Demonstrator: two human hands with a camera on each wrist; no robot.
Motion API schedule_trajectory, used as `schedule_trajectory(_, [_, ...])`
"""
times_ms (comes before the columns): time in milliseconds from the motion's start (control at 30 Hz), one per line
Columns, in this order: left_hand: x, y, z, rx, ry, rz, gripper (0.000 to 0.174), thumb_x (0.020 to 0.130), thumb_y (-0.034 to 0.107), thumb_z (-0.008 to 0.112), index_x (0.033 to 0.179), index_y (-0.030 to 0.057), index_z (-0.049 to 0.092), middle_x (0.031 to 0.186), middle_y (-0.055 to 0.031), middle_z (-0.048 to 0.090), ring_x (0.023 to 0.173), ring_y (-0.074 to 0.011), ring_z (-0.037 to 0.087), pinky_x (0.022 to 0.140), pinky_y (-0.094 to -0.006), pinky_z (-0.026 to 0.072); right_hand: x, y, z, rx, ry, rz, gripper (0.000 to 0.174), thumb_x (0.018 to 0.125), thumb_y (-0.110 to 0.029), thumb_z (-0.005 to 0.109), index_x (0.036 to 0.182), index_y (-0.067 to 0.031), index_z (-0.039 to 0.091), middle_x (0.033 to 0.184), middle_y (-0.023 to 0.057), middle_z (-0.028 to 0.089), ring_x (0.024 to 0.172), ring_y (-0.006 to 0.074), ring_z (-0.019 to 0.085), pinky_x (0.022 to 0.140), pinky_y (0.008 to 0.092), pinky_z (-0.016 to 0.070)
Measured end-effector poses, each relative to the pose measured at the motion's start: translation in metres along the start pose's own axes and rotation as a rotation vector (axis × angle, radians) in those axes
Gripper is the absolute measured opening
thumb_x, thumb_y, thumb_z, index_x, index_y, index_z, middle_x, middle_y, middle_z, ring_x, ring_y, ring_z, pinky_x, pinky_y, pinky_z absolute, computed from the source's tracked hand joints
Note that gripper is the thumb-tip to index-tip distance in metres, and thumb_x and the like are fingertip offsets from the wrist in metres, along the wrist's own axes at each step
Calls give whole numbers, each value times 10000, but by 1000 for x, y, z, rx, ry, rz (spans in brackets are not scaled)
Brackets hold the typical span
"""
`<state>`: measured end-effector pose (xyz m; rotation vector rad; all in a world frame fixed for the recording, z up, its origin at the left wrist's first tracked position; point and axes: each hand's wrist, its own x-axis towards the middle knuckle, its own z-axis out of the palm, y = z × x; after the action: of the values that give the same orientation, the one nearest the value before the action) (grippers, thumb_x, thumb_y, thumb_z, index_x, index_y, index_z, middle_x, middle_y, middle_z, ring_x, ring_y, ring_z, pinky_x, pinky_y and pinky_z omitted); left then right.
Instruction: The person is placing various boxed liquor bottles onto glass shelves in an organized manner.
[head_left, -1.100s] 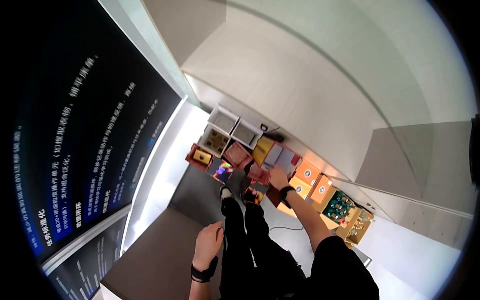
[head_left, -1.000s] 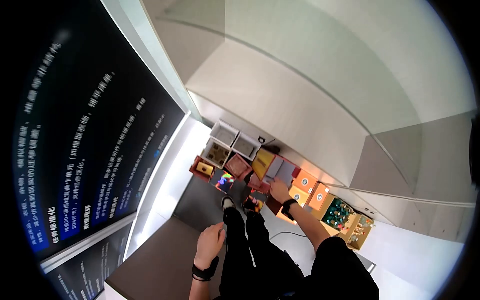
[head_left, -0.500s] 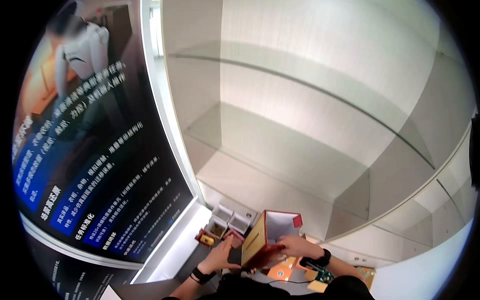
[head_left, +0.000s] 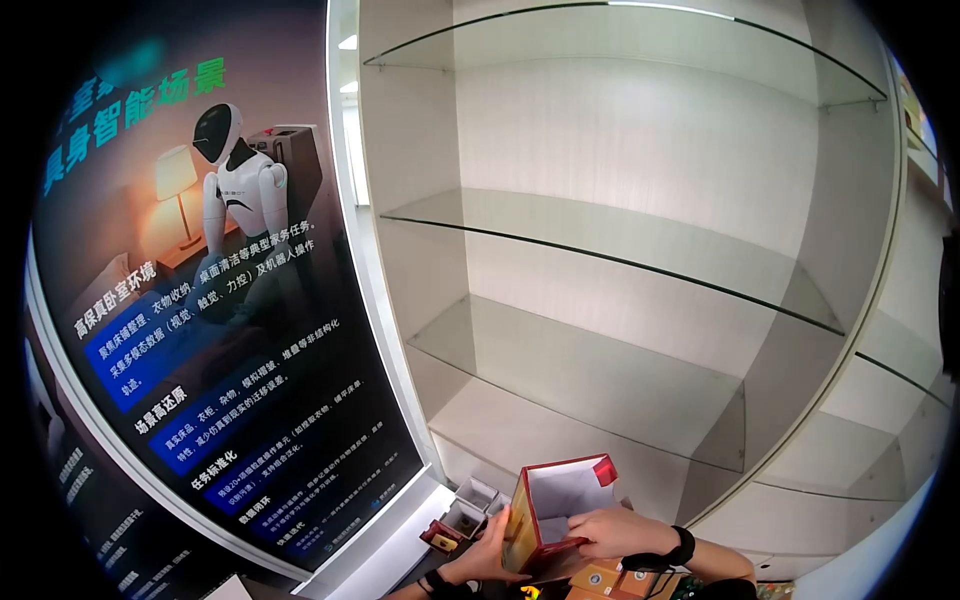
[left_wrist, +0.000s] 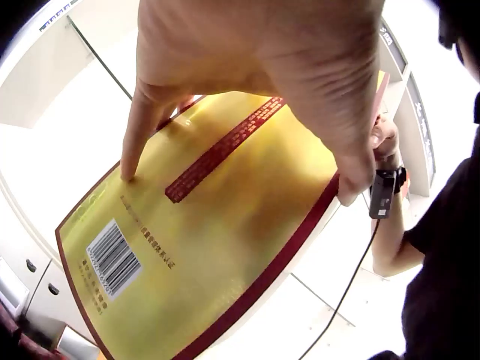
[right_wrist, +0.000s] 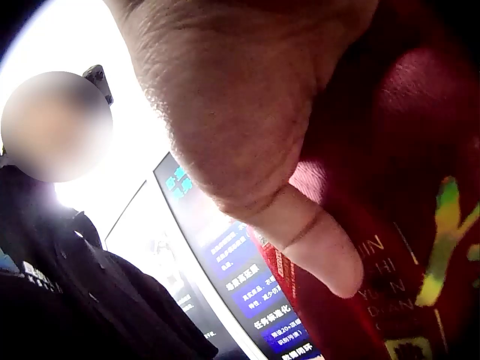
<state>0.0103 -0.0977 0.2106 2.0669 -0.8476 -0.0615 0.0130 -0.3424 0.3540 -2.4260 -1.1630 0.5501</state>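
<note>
An open-topped red and gold gift box (head_left: pixel 522 525) with a pale lining is held up in front of the body. My left hand (head_left: pixel 482 562) holds its gold side; in the left wrist view the thumb and fingers spread across the gold panel (left_wrist: pixel 217 247), above a barcode. At the front wall, my right hand (head_left: pixel 622 533) grips the box with fingers inside the opening. The right wrist view shows the thumb (right_wrist: pixel 330 259) lying against the red outer face. The box's underside is hidden.
Glass shelves (head_left: pixel 620 240) in a pale cabinet stand ahead. A printed banner (head_left: pixel 225 300) with a robot picture stands on the left. Low down are small white and red boxes (head_left: pixel 465 515) and orange boxes (head_left: pixel 600 578). A cable hangs from the right wrist camera (left_wrist: pixel 382 195).
The right hand was down at the floor boxes; the gift box has since come up in it. My left hand has moved onto its side. The head view has tilted up towards the shelves.
</note>
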Motion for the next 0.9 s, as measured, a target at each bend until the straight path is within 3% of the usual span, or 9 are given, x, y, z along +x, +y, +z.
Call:
schedule_trajectory(167, [11,-8,-24,7,-22,0,1265,552,419,810,1371,-27,-44,1311,-292,209,1235,-414,278,1009,-397,298,16,-4,-16,13,8,9,205,773,-148,523,944,-47,572,859,93,496,752,275,543,612,360,428])
schedule_trajectory(233, [17,-20,-39,-8,6,-19,1239,557,393,809,1388,12,-27,1320,-275,236,1236,-402,284,1024,-385,278,27,-14,-33,124,136,69,261,803,-161,544,1052,-88,571,906,88,503,794,262,536,654,349,432])
schedule_trajectory(300, [24,-34,-62,-28,62,8,1232,561,382,810,1390,13,-24,1327,-268,240,1242,-390,283,1029,-384,270,41,-15,-54,-69,464,-109,341,822,-189,560,1157,-127,538,1021,111,497,912,269,523,760,339,438])
schedule_trajectory(400, [33,-58,-109,-160,192,78,1196,588,322,807,1398,24,-22,1381,-227,218,1277,-326,252,1059,-382,210,55,-24,-87,-149,817,35,563,795,-275,613,1290,-114,398,1166,188,438,1079,337,462,928,377,384])
schedule_trajectory(533, [51,-24,-206,-403,244,76,1140,599,275,806,1404,67,25,1388,-160,240,1248,-271,316,910,-399,421,80,-18,-109,-95,751,60,737,784,-351,636,1343,-39,272,1278,222,369,1174,343,402,981,383,345])
schedule_trajectory(600, [65,-20,-249,-369,284,147,1096,602,268,803,1397,87,72,1376,-135,257,1217,-248,361,818,-366,485,104,-23,-115,8,610,-78,843,771,-394,649,1346,32,204,1344,236,300,1224,338,360,999,387,325])
schedule_trajectory(833, [139,42,-362,-165,372,463,1094,631,268,777,1411,124,25,1388,-128,254,1281,-267,274,852,-426,476,169,-60,-187,91,826,-217,835,847,-328,569,1394,-3,28,1404,232,212,1298,329,247,1053,369,235])
schedule_trajectory(867, [150,48,-375,-136,361,487,1094,642,268,770,1416,141,6,1394,-126,250,1293,-273,253,859,-443,472,172,-62,-201,71,836,-203,805,861,-327,546,1398,-19,32,1405,230,216,1298,328,253,1048,371,245])
schedule_trajectory(900, [160,55,-387,-127,371,496,1078,656,269,762,1418,154,7,1396,-123,249,1293,-278,256,855,-454,470,174,-63,-215,-2,888,-194,755,871,-315,539,1396,-36,75,1390,203,256,1253,298,319,966,359,345])
